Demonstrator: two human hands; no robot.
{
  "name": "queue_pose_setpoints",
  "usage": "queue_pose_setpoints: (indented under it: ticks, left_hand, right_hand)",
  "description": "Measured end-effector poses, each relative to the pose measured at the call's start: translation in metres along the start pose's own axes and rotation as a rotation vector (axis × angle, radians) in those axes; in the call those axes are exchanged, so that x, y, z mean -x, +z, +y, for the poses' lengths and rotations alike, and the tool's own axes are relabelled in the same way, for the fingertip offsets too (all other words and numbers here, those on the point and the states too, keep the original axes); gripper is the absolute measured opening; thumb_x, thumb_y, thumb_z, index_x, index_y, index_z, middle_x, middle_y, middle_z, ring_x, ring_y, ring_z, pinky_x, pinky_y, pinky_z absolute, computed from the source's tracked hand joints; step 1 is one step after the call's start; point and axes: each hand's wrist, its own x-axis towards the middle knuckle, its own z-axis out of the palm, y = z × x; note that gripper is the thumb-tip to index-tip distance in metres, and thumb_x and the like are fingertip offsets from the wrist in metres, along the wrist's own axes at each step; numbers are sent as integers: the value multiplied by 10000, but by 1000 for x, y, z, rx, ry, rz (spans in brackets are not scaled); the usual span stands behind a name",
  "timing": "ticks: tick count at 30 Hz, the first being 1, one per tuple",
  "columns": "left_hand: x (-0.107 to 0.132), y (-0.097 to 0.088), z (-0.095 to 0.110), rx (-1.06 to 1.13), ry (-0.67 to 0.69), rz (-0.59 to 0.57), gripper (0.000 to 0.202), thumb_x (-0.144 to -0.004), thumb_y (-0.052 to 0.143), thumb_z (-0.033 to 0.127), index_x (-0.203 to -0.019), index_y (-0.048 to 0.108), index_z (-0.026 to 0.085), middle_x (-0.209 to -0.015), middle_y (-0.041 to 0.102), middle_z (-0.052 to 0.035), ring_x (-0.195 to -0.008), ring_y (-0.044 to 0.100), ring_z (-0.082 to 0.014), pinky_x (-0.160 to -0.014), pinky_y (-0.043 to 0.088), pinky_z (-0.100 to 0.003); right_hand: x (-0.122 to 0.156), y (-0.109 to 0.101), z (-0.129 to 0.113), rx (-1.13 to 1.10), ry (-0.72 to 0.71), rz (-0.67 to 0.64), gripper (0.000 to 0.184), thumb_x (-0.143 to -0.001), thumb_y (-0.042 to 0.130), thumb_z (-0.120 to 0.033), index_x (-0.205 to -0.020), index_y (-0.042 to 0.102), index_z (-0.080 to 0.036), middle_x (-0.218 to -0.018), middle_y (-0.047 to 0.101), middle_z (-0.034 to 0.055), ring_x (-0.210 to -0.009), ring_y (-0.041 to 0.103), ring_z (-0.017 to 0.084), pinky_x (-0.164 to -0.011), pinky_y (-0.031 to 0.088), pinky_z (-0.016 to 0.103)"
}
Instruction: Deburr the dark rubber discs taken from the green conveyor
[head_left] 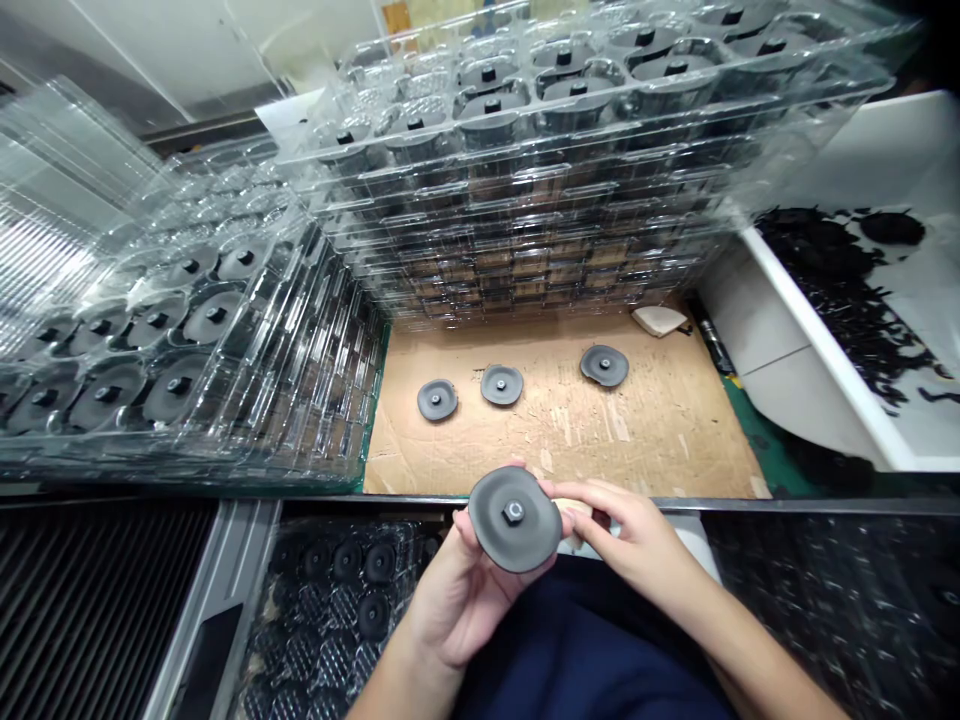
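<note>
I hold a dark grey rubber disc [514, 519] with a metal nut at its middle, just in front of the table's near edge. My left hand [457, 590] grips it from below and the left. My right hand [626, 535] pinches its right rim; a pale small thing shows behind those fingers, and I cannot make out what it is. Three similar discs [437, 399] [502, 384] [604, 365] lie on the brown cardboard sheet [660, 430] beyond.
Tall stacks of clear plastic trays [525, 180] filled with discs stand at the back and at the left [172, 350]. A white bin [847, 330] with black scraps is at the right. A lower tray of discs [352, 590] sits beside my left forearm.
</note>
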Motion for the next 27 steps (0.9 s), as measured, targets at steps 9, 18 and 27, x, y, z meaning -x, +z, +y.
queue_pose_setpoints:
  ticks: [9, 18, 27]
  left_hand:
    - [-5, 5, -3, -62, 48, 117, 476, -621, 774, 388, -1052, 675, 210, -1102, 699, -46, -969, 668, -212, -863, 522, -278]
    - [-7, 10, -1, -203, 180, 259, 441, -674, 759, 191, -1094, 632, 238, -1078, 692, -27, -1020, 629, -196, -929, 469, -282]
    - [-7, 23, 10, -197, 164, 190, 397, -614, 789, 136, -972, 697, 280, -967, 740, 24, -882, 679, -164, -880, 509, -276]
  right_hand:
    - [3, -17, -37, 48, -57, 339, 239, -911, 477, -294, -1061, 653, -235, -968, 701, 58, -731, 642, 176, -589, 504, 278]
    - [-7, -12, -100, 224, -530, 64, 245, -904, 426, -133, -960, 664, -153, -774, 687, 52, -636, 604, 171, -590, 483, 301]
    - [-1, -1, -89, 218, -602, 116, 231, -897, 434, -117, -915, 661, -151, -716, 657, 54, -667, 582, 171, -658, 481, 302]
